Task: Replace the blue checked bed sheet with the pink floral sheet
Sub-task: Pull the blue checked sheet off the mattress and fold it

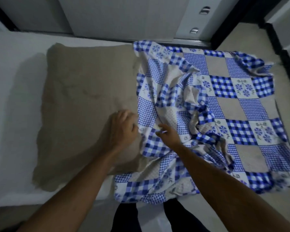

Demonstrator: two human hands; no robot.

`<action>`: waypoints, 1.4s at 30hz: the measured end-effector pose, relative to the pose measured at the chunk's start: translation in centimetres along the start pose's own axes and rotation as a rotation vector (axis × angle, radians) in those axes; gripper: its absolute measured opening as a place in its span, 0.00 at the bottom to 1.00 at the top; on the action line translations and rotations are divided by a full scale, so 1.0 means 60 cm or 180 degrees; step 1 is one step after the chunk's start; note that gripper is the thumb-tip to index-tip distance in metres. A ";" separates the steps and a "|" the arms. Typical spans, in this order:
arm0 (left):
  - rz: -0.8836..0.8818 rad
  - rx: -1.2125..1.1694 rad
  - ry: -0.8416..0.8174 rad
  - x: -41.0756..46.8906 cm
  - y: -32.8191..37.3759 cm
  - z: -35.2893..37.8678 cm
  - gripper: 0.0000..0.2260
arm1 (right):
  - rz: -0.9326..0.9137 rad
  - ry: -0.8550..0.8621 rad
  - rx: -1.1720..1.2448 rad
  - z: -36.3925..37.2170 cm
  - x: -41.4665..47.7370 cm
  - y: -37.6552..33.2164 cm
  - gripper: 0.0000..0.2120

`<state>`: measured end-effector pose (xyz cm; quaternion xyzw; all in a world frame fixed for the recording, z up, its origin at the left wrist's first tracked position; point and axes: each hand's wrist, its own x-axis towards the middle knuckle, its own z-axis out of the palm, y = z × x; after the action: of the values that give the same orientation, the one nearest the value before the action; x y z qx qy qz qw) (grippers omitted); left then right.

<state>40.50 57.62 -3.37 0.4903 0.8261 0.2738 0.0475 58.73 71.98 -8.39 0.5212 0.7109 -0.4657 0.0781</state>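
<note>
We pinch the blue checked sheet (224, 101) with our right hand (166, 132), left hand (122, 127) on tan pillow (84, 106), its grip unclear

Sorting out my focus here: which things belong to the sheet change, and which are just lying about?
For the job: blue checked sheet, white mattress, left hand, right hand. Pink floral sheet not in view.
Just lying about: beige pillow, wardrobe, floor.

Dim, bluish light; soft shadow on mattress (10, 77) beside pillow (84, 97). Left hand (124, 128) and sheet (228, 104) folds motion-blurred. Edges bend, wide-angle.
</note>
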 end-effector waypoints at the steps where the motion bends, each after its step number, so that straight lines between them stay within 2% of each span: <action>1: 0.0070 -0.0185 -0.0284 -0.004 0.032 0.031 0.17 | 0.0056 0.0133 -0.0106 -0.030 -0.006 0.032 0.23; 5: -0.0310 -0.0825 -0.1757 -0.024 0.150 0.154 0.19 | 0.0396 0.0827 -0.0220 -0.145 -0.024 0.159 0.28; 7: -0.0437 -0.0787 -0.2496 -0.033 0.224 0.205 0.24 | 0.0576 0.0975 -0.0457 -0.195 -0.030 0.219 0.31; 10: -0.0265 -0.0419 -0.3156 -0.041 0.317 0.285 0.37 | 0.0656 0.0912 -0.0299 -0.255 -0.019 0.309 0.35; 13: -0.0325 -0.0119 -0.3552 -0.051 0.384 0.364 0.48 | 0.0585 0.0627 0.0038 -0.289 0.023 0.373 0.39; 15: -0.0646 0.0295 -0.3420 -0.063 0.428 0.406 0.50 | 0.0372 0.0640 0.0236 -0.304 0.059 0.392 0.36; 16: -0.0818 0.0503 -0.3214 -0.069 0.446 0.430 0.47 | 0.0255 0.0633 0.0349 -0.313 0.077 0.395 0.33; 19: -0.1429 0.0387 -0.2842 -0.090 0.476 0.479 0.23 | 0.0089 0.0231 0.0513 -0.348 0.112 0.389 0.26; 20: -0.1495 0.0333 -0.2820 -0.099 0.482 0.483 0.19 | 0.0026 0.0068 0.0444 -0.359 0.121 0.388 0.24; 23: -0.1404 0.0330 -0.2624 -0.107 0.505 0.474 0.21 | 0.0049 -0.0272 0.0330 -0.389 0.145 0.381 0.21; 26: -0.1640 0.0302 -0.2472 -0.091 0.538 0.454 0.27 | 0.0185 -0.0582 0.0485 -0.409 0.183 0.362 0.24; 28: -0.1829 -0.0004 -0.2052 -0.076 0.552 0.451 0.32 | 0.0236 -0.0547 0.0887 -0.412 0.219 0.345 0.26; 30: -0.1957 -0.0395 -0.1845 -0.059 0.566 0.460 0.34 | 0.0335 -0.0328 0.1153 -0.413 0.265 0.324 0.29; 34: -0.2197 -0.0671 -0.1940 -0.031 0.577 0.515 0.33 | 0.0339 0.0041 0.1541 -0.413 0.366 0.269 0.37; 36: -0.2425 -0.0745 -0.1944 -0.021 0.571 0.545 0.32 | 0.0311 0.0190 0.1323 -0.406 0.416 0.248 0.36; 39: -0.2543 -0.0786 -0.1982 -0.010 0.557 0.575 0.25 | 0.0329 0.0130 0.0812 -0.393 0.473 0.226 0.32; 42: -0.2619 -0.1145 -0.1997 -0.008 0.534 0.585 0.14 | 0.0041 0.0147 0.0210 -0.389 0.500 0.214 0.21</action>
<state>78.06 83.29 -17.13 0.1689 0.8361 0.2102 0.4778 64.56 109.67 -20.83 0.5387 0.6933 -0.4762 0.0474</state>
